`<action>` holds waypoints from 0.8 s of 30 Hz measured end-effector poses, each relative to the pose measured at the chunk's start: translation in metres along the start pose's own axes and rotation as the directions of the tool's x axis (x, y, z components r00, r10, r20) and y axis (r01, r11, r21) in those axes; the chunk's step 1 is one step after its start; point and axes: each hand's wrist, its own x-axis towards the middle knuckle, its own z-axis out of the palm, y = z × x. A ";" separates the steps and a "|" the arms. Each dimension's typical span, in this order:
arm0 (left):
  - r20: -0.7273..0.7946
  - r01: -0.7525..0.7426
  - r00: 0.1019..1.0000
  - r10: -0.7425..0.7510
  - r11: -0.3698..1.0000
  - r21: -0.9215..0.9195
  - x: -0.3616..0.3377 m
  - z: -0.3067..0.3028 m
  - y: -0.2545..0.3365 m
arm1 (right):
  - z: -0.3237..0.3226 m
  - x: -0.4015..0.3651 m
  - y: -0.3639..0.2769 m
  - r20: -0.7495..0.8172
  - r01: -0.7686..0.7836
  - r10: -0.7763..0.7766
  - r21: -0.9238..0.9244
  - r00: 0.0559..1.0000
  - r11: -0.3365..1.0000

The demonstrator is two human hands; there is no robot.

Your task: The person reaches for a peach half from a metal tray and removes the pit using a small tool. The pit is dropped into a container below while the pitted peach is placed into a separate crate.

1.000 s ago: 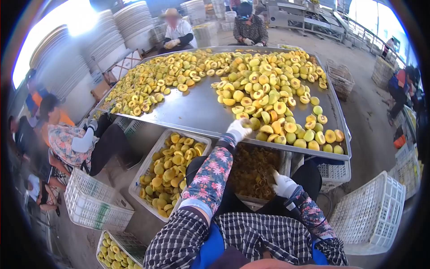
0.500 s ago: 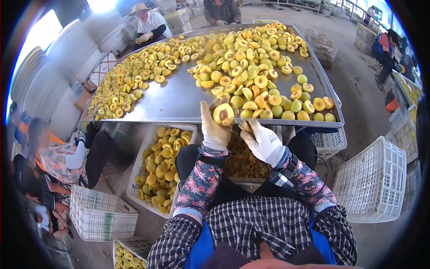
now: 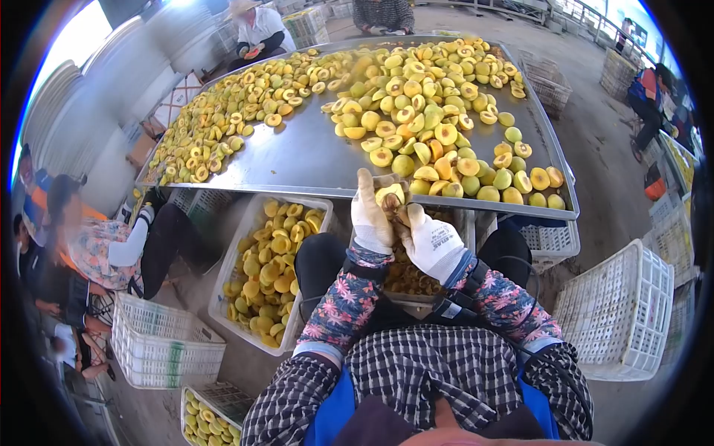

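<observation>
My left hand (image 3: 371, 219), in a stained white glove, holds a yellow peach half (image 3: 389, 195) upright just in front of the metal table's near edge. Its cut face is partly covered by fingers. My right hand (image 3: 435, 244), gloved too, is closed against the fruit. Whatever its fingers grip is hidden. On the metal table (image 3: 290, 160) lies a large heap of halved peaches (image 3: 446, 134), close beyond both hands. Below them, between the knees, brown scraps (image 3: 407, 276) fill a container.
Left of my knees stands a white crate (image 3: 217, 301) full of peach halves. Other white crates stand at the lower left (image 3: 167, 349) and at the right (image 3: 617, 312). One person sits at the left (image 3: 111, 249); others are beyond the table.
Both hands have come together, and the right hand now closes on the peach half. The fruit has tilted and its cut face is more covered. The view has shifted slightly.
</observation>
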 end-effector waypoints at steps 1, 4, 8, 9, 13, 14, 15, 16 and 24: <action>0.038 0.008 0.999 -0.009 0.999 0.032 0.002 -0.005 -0.001 | 0.004 0.000 0.005 0.010 0.015 -0.015 0.006 1.000 1.000; 0.059 -0.267 0.963 0.262 0.910 0.318 0.011 -0.013 -0.021 | 0.021 -0.004 0.025 -0.171 0.273 -0.274 -0.027 0.946 0.962; -0.049 -0.164 0.983 0.176 0.971 0.176 0.010 -0.011 -0.036 | 0.013 0.000 0.026 -0.046 0.189 -0.185 0.352 0.982 0.917; 0.066 -0.081 0.995 0.077 0.996 0.048 0.013 -0.014 -0.033 | 0.008 0.000 0.028 -0.007 0.201 -0.213 0.362 0.977 0.910; 0.180 0.085 0.974 -0.137 0.959 0.272 0.028 -0.020 -0.031 | -0.005 -0.005 0.037 0.077 0.238 -0.255 0.187 0.964 0.953; 0.237 0.064 0.961 -0.143 0.948 0.311 0.027 -0.022 -0.030 | -0.005 -0.006 0.038 0.078 0.240 -0.258 0.191 0.963 0.952; 0.236 0.063 0.961 -0.142 0.948 0.311 0.026 -0.023 -0.029 | -0.005 -0.007 0.041 0.269 -0.101 -0.026 0.447 0.963 0.889; 0.266 0.063 0.952 -0.149 0.949 0.309 0.025 -0.023 -0.029 | -0.005 -0.007 0.044 0.499 -0.448 0.135 0.585 0.856 0.676; 0.225 0.061 0.964 -0.141 0.943 0.328 0.023 -0.014 -0.037 | 0.012 -0.016 0.045 -0.078 0.227 -0.215 0.220 0.974 0.949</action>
